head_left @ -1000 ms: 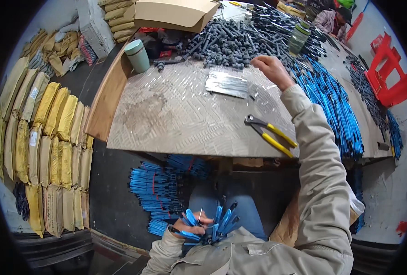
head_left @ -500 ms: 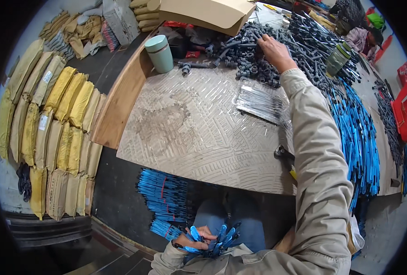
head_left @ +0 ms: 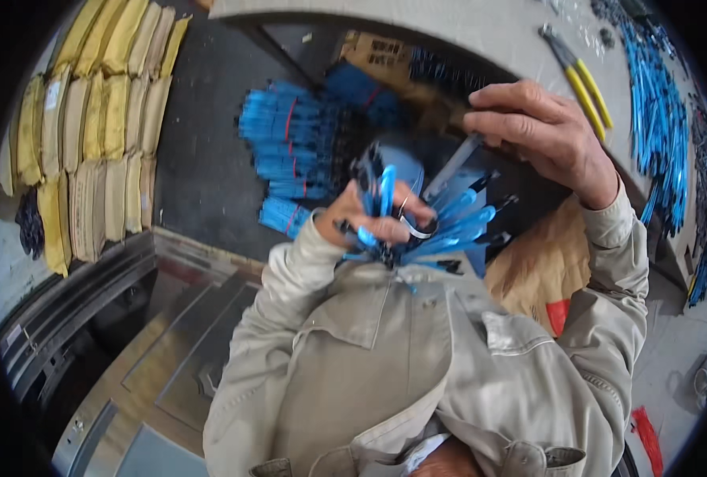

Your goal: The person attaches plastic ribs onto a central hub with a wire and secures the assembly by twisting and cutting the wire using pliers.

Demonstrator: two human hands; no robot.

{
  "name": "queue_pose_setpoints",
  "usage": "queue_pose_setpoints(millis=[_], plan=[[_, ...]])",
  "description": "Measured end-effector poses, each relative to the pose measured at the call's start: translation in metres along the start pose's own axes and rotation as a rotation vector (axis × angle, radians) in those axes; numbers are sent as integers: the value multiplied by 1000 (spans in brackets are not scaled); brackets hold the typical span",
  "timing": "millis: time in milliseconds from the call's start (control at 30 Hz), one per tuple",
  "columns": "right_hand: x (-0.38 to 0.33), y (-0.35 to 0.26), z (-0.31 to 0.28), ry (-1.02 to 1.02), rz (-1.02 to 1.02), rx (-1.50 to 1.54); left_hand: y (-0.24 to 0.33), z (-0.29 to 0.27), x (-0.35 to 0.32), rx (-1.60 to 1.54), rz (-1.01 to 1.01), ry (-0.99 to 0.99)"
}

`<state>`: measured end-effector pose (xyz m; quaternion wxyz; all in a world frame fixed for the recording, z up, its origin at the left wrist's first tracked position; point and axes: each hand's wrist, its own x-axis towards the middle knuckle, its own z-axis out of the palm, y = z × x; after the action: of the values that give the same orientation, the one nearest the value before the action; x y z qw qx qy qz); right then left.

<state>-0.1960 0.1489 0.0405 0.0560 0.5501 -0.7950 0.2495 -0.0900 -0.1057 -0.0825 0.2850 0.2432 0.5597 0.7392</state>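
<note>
In front of my chest, my left hand (head_left: 359, 213) is closed around a fanned-out bunch of thin blue tubes (head_left: 461, 219) with black ends. A pale loop circles a finger of this hand. My right hand (head_left: 540, 131) is raised to the right of the bunch, pinching the upper end of a slim grey tube (head_left: 454, 167). That tube slants down to the left toward the bunch and is smeared by motion. Whether its lower end touches the blue tubes I cannot tell.
Tied bundles of blue tubes (head_left: 278, 139) lie on the dark floor beyond my left hand. Yellow-handled pliers (head_left: 580, 79) rest on the table (head_left: 465, 20), near more blue tubes (head_left: 657, 131). Brown paper (head_left: 540, 254) sits beside my right arm; stacked sacks (head_left: 91, 119) stand left.
My view has tipped downward. My right hand has come back from the dark grey fittings on the table to beside the blue bunch, now holding a grey tube. My left hand keeps its hold.
</note>
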Motion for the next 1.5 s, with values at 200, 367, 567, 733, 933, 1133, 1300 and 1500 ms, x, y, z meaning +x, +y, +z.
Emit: queue_pose_setpoints(millis=[200, 367, 567, 733, 933, 1133, 1300, 1500], plan=[[-14, -67, 23, -115, -105, 222, 13, 45, -29, -30, -104, 118], [-49, -105, 45, -28, 208, 859, 24, 71, -44, 23, -30, 135], [-94, -151, 110, 676, 551, 1457, 15, 87, -44, 136, 108, 131], [-105, -175, 144, 738, 547, 1281, 16, 103, -40, 39, 50, 196], [-103, -175, 128, 707, 500, 1138, 12, 107, -40, 69, 8, 163], [-92, -173, 97, 451, 794, 1326, 13, 114, -39, -1, 17, 347], [-94, -171, 98, 467, 927, 1328, 14, 102, -36, 153, 123, 295], [-87, -173, 89, 436, 991, 1411, 11, 92, -43, 52, 58, 235]])
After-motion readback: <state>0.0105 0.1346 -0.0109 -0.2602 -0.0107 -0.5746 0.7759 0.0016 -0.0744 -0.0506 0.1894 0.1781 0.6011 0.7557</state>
